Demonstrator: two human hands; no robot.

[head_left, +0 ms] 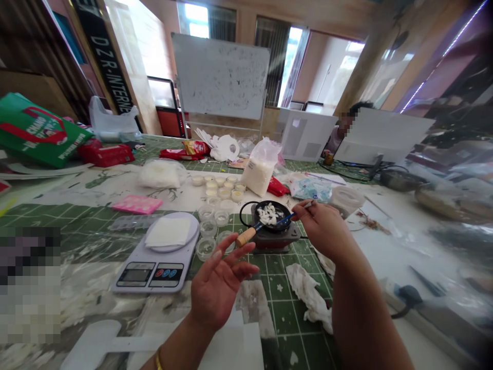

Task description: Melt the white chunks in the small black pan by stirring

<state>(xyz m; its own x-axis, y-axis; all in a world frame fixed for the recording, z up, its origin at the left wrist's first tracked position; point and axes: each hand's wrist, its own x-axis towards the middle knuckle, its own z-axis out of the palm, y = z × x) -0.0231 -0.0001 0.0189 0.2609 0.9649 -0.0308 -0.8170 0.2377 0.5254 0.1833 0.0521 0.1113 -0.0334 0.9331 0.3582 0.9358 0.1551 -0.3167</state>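
Observation:
A small black pan (287, 209) with a wooden handle (245, 236) sits on a little electric stove (271, 241). Lumpy white pieces (268, 213) lie in it. My right hand (321, 223) pinches a thin blue stick (287, 218), its lower end down in the pan among the white pieces. Palm up, my left hand (219, 288) has its fingers spread just below the pan handle; whether a fingertip touches the handle I cannot tell. Clear plastic cups (208, 228) stand left of the stove.
A kitchen scale (157, 257) bears white sheets (168, 232). Behind the stove are a bag of white granules (258, 172) and several filled cups (224, 193). Crumpled tissue (308, 295) lies right of my left hand. A person (339, 133) sits behind a monitor (381, 136).

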